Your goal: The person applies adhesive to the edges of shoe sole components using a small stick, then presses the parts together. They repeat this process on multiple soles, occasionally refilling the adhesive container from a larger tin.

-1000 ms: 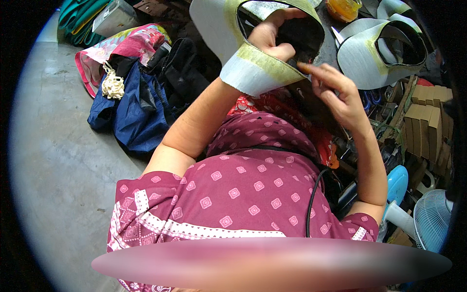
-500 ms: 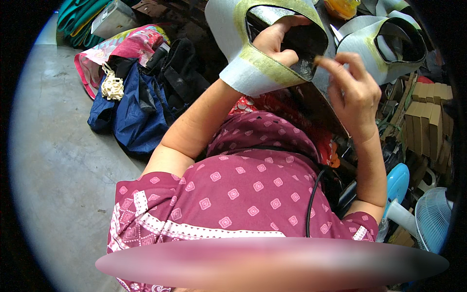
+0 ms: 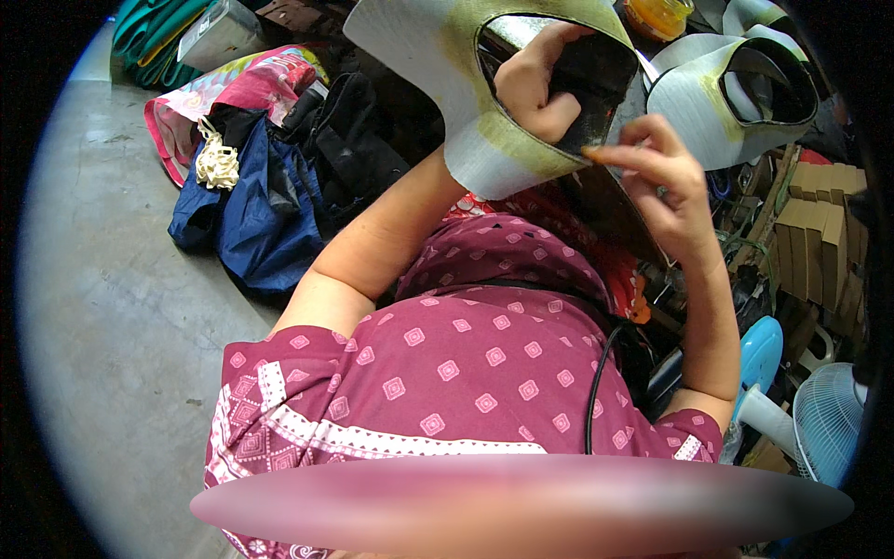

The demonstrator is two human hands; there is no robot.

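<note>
A pale grey piece (image 3: 498,154), which looks like a shoe upper turned inside out, has a black-edged opening with a yellowish smeared band round it. My left hand (image 3: 535,88) reaches up from beneath it and shows inside the opening, fingers curled, carrying the piece. At the opening's lower right edge, the outstretched index finger of my right hand (image 3: 661,177) touches the rim. That fingertip is stained orange-brown, and the other fingers are loosely bent and hold nothing. A similar grey upper (image 3: 689,121) with a yellowish band lies just beyond my right hand.
A container of yellow-orange stuff (image 3: 659,17) stands at the far right. Stacked brown cardboard pieces (image 3: 810,242) and a fan (image 3: 827,419) are on the right. To the left, a blue bag (image 3: 265,210), a pink cloth (image 3: 177,116) and a plastic box (image 3: 220,35) lie on the grey floor (image 3: 112,326).
The upper has tilted and turned in my left hand. My right hand has moved left and slightly down, bringing its fingertip to the rim's lower edge.
</note>
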